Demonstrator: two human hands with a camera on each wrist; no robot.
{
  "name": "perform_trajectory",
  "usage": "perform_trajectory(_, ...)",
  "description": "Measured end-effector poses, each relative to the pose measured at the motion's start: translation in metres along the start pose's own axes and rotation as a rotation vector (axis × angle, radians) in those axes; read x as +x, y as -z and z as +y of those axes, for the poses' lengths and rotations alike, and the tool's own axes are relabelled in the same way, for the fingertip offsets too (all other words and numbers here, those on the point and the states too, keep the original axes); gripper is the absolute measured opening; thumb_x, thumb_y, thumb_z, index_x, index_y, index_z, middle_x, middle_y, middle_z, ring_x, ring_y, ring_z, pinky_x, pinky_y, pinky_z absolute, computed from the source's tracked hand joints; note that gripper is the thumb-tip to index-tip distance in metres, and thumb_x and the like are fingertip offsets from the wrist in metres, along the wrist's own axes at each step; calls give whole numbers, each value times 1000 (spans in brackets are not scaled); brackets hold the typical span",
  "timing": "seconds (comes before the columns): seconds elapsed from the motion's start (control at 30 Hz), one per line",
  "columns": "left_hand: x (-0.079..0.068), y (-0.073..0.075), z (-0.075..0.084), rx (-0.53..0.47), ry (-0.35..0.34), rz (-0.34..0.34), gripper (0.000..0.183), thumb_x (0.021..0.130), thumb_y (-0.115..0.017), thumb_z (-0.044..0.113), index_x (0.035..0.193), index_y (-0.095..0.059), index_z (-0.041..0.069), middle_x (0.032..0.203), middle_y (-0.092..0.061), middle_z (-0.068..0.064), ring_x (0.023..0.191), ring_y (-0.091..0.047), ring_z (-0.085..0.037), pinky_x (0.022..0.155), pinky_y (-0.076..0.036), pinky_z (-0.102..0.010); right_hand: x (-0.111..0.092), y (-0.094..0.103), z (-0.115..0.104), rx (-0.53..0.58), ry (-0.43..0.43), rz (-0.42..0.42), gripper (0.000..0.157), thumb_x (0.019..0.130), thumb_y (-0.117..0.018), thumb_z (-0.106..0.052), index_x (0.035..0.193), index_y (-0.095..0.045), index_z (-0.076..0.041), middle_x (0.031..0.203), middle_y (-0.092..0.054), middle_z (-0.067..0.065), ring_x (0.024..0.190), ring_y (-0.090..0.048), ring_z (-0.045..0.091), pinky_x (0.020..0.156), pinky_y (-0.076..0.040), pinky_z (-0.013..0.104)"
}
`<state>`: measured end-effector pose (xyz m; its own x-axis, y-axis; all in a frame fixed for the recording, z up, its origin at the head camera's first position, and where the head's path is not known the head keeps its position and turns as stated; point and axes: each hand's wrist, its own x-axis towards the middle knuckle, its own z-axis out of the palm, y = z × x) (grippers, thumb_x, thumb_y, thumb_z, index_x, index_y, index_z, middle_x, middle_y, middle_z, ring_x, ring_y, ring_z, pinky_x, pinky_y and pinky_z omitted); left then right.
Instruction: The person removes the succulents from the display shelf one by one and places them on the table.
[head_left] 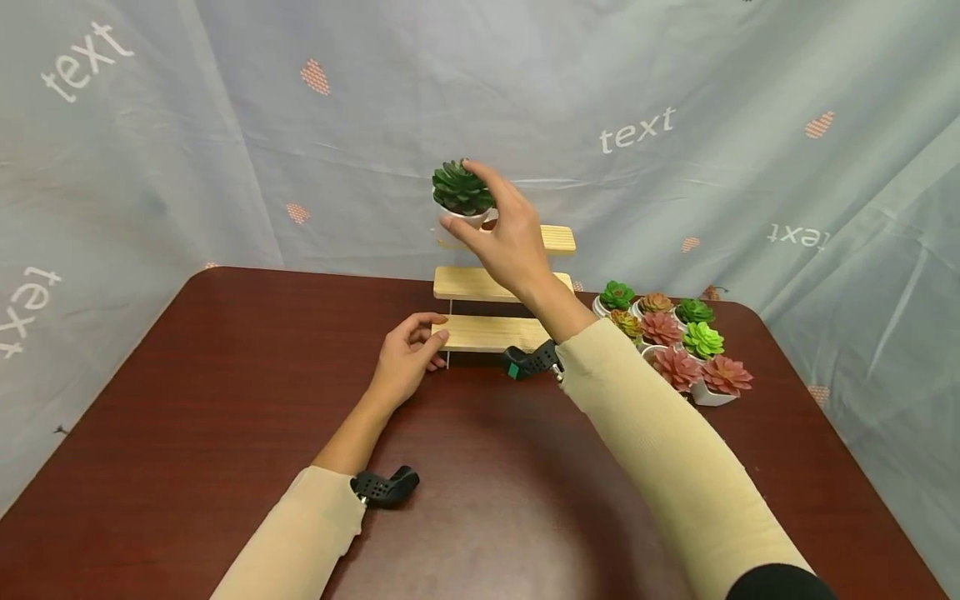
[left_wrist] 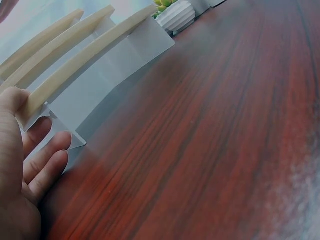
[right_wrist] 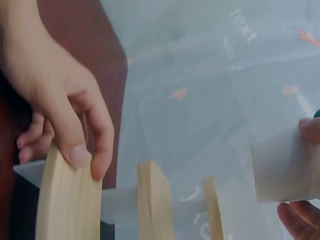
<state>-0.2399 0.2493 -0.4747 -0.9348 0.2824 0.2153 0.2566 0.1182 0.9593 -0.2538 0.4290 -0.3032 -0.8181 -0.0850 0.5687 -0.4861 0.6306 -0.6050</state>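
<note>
A dark green artificial succulent [head_left: 461, 190] in a white pot [right_wrist: 282, 165] is in my right hand [head_left: 516, 237], gripped between thumb and fingers. It is held up at the left end of the top board [head_left: 558, 240] of a three-tier display stand, and a gap shows between pot and boards in the right wrist view. My left hand [head_left: 401, 358] pinches the left end of the lowest wooden board [head_left: 487, 335], thumb and fingertips at its edges. Clear side panels [left_wrist: 85, 100] carry the boards. My right hand and forearm hide part of the upper boards.
Several small potted succulents, among them a red one [head_left: 726, 375] and a bright green one [head_left: 703, 340], stand close together right of the stand. The dark red-brown table [head_left: 187, 400] ends at a grey printed curtain [head_left: 360, 125] behind the stand.
</note>
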Motion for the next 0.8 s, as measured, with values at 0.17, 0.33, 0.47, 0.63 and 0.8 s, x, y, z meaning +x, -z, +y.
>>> perform_trajectory(0.17,0,0,0,1,7,3,31,102,-63,30,129,-62,15,90,-65,-20,64,-69,-16,63,-60,-28,-20,9,-5,78,-2,72,66,89,-79,-32,149,-50,-23,149,-54,4,121,-62,17,89,-61,30)
perform_trajectory(0.33,0,1,0,13,9,6,33,102,-62,31,130,-62,14,91,-64,-22,65,-69,-18,64,-59,-28,-46,15,-4,132,2,144,66,89,-79,-28,149,-50,-23,148,-54,2,120,-62,16,85,-61,27)
perform_trajectory(0.47,0,0,1,11,8,6,32,102,-62,31,129,-62,14,89,-63,-22,64,-69,-18,64,-59,-27,-68,18,1,109,19,201,65,90,-79,-26,148,-51,-20,143,-58,5,117,-64,18,86,-61,30)
perform_trajectory(0.63,2,-2,0,12,8,5,31,102,-62,29,129,-62,13,89,-64,-22,65,-70,-17,63,-60,-27,-94,24,11,56,50,265,64,89,-80,-23,147,-52,-18,140,-59,9,116,-65,22,83,-62,36)
perform_trajectory(0.8,2,-2,0,9,9,10,30,102,-62,27,129,-61,13,90,-64,-21,65,-70,-17,63,-60,-27,-118,28,25,88,56,302,65,87,-81,-15,146,-53,-13,142,-56,12,116,-65,23,81,-63,34)
